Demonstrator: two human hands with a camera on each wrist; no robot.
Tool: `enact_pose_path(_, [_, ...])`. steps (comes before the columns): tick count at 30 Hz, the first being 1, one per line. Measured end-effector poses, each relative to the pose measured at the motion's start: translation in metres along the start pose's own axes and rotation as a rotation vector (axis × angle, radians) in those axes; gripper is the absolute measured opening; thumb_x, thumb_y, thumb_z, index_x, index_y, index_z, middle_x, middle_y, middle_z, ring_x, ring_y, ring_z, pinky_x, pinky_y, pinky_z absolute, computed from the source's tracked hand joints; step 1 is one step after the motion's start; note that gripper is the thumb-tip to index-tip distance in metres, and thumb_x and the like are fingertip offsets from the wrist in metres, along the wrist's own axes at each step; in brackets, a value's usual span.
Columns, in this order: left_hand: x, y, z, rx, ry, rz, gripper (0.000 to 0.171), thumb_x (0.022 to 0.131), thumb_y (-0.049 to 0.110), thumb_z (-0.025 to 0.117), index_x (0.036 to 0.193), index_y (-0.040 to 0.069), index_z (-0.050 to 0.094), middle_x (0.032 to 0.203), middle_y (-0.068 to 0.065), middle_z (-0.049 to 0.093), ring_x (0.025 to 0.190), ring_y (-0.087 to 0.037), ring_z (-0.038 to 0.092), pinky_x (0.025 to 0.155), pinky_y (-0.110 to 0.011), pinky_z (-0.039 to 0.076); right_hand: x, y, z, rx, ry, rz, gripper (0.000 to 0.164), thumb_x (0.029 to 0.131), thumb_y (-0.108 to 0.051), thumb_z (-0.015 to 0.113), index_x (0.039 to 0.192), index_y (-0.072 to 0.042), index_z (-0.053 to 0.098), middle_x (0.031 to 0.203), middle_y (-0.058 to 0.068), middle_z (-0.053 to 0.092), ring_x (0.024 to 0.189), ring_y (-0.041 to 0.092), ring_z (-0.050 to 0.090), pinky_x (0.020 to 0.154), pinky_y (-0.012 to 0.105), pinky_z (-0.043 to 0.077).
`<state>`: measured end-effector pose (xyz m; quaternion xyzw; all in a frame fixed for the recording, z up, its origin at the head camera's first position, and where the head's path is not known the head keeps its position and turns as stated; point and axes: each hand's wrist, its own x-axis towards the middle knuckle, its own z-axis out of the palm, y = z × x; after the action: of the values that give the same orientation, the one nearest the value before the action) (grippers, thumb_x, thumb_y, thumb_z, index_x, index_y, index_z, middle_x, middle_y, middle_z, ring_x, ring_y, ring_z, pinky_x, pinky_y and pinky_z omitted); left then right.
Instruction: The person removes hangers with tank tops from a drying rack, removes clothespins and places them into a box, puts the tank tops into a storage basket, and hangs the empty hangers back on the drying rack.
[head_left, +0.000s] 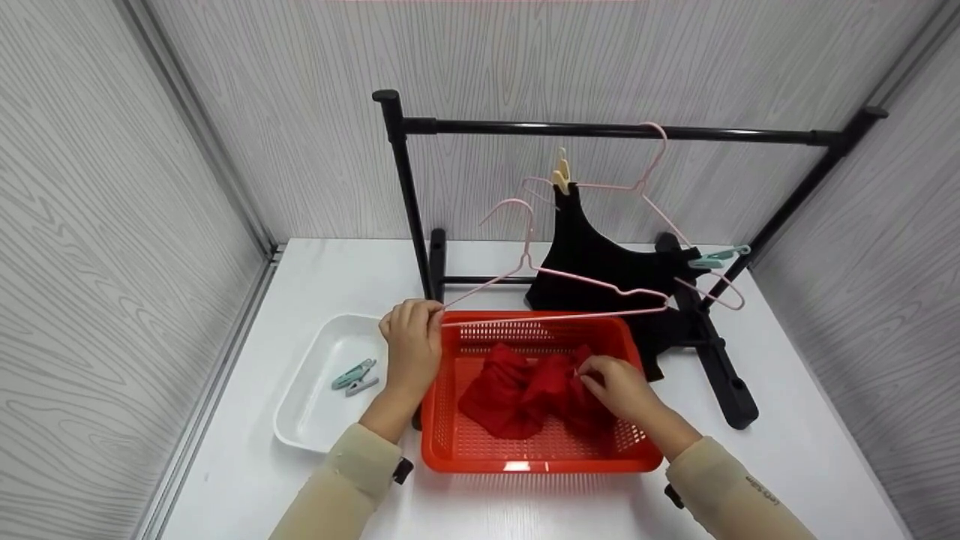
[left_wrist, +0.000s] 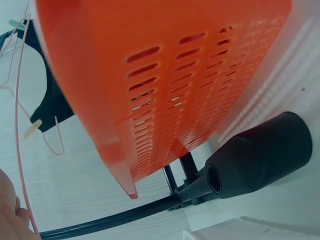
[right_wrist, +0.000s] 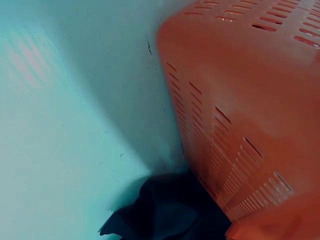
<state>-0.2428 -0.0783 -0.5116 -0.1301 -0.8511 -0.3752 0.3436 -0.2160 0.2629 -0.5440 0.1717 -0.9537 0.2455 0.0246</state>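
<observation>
My left hand grips one end of a pink clothes hanger, which reaches across the back of a red plastic basket. The hanger's hook points up and nothing hangs on it. Inside the basket lies a crumpled red cloth; its exact kind cannot be told. With thumb and fingers my right hand pinches the cloth's upper right part. In the left wrist view, the fingers show at the lower left edge beside the hanger. The right hand is out of sight in the right wrist view.
A black rack stands behind the basket. From it hangs another pink hanger with a black garment, held by a yellow clothespin and a teal clothespin. At left, a white tray contains a few clothespins.
</observation>
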Motion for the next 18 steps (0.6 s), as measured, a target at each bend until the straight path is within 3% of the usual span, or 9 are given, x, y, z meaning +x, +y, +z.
enact_pose_path(11, [0.0,0.0,0.0,0.009,-0.003,0.004,0.007,0.099,0.012,0.062,0.105,0.01,0.062,0.1,-0.005,0.06,0.098,-0.025,0.054,0.09,-0.046,0.031,-0.001,-0.008,-0.009,0.063,-0.01,0.055,0.004,0.095,-0.017,0.07,0.099,-0.016,0.07,0.101,-0.001,0.069,0.1,0.02,0.065,0.092,0.045,0.051])
enact_pose_path(18, [0.0,0.001,0.0,-0.003,0.014,0.015,0.008,0.096,0.009,0.065,0.104,0.009,0.063,0.099,-0.007,0.061,0.097,-0.026,0.054,0.089,-0.047,0.031,0.0,-0.011,-0.021,0.076,0.068,0.027,0.007,0.095,-0.017,0.069,0.101,-0.013,0.071,0.103,0.002,0.07,0.098,0.021,0.066,0.089,0.044,0.052])
